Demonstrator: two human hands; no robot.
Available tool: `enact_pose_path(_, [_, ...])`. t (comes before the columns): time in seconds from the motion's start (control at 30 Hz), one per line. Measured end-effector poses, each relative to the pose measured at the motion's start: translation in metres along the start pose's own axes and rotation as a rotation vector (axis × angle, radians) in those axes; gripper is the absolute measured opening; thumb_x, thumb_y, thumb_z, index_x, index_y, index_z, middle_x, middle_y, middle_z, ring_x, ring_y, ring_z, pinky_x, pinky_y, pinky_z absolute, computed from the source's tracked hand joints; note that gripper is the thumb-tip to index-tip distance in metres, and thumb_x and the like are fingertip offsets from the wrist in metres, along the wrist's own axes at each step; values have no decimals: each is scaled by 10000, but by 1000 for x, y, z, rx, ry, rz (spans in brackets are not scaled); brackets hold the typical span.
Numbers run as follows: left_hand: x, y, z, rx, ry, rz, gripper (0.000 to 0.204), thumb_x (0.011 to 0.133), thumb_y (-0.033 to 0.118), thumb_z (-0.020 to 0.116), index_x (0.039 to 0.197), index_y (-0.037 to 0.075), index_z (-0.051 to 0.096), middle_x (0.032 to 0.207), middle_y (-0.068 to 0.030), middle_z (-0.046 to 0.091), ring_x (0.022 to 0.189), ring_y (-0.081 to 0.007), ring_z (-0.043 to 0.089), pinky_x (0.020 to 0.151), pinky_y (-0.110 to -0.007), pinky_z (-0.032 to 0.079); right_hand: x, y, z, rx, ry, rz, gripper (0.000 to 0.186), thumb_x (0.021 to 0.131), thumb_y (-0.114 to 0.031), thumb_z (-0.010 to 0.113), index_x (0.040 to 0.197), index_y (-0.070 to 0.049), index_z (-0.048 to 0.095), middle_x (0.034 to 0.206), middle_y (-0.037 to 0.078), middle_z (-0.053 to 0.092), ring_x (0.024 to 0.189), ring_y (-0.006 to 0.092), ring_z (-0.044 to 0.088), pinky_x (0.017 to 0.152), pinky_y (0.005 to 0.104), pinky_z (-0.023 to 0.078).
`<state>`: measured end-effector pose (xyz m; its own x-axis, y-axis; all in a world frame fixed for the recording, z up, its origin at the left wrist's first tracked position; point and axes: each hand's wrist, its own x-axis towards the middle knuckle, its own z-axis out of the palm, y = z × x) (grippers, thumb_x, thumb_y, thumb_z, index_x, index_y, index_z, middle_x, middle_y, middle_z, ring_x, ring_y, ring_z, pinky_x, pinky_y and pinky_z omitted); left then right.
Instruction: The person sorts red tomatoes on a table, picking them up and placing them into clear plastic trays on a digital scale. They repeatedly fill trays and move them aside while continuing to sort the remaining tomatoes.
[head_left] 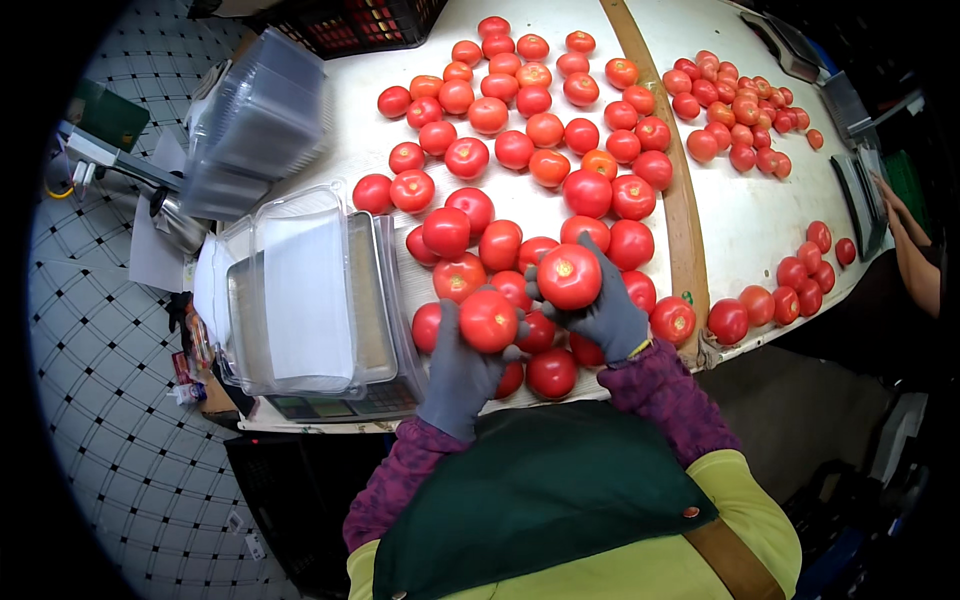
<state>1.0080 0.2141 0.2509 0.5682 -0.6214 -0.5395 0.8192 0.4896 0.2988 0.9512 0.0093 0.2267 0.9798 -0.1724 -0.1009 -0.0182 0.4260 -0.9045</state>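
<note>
My left hand (462,375), in a grey glove, is closed around a red tomato (489,321). Just to its right, my right hand (610,312), gloved the same way, grips another large tomato (569,276) and holds it slightly farther from me. Both tomatoes are above many loose red tomatoes (466,158) spread over the white table (345,130). To the left of my hands, a clear plastic clamshell tray (355,300) lined with white paper (308,300) lies on a scale (385,265) with a metal plate.
A stack of clear plastic containers (262,125) stands at the far left. Behind it is a black crate (360,22). A wooden strip (680,210) divides the table; smaller tomatoes (745,110) lie beyond it. At the right edge, another person's arm (910,245) reaches toward dark trays (858,200).
</note>
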Motion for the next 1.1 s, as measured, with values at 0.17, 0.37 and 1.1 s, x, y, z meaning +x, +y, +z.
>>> enact_pose_path(0.17, [-39,6,1,244,-239,3,614,886,316,647,1383,95,363,1253,-152,483,910,-258,621,727,-361,536,-21,2,17,715,272,502,718,837,-219,707,1412,-87,298,1335,166,436,1174,290,534,925,430,526])
enact_pose_path(0.37, [-116,87,-23,1135,80,735,677,724,92,791,1305,62,444,1254,-112,478,1110,-230,533,932,-367,478,-24,-9,87,-237,256,193,725,751,-77,729,1365,-98,344,1280,124,426,1103,224,543,823,343,550])
enact_pose_path(1.1, [-104,193,-59,2382,37,727,596,721,372,760,1200,70,575,1150,-147,585,1056,-323,543,958,-457,369,137,11,134,-1579,-10,-250,385,793,-291,685,1113,-103,582,1115,143,570,1015,336,545,797,429,482])
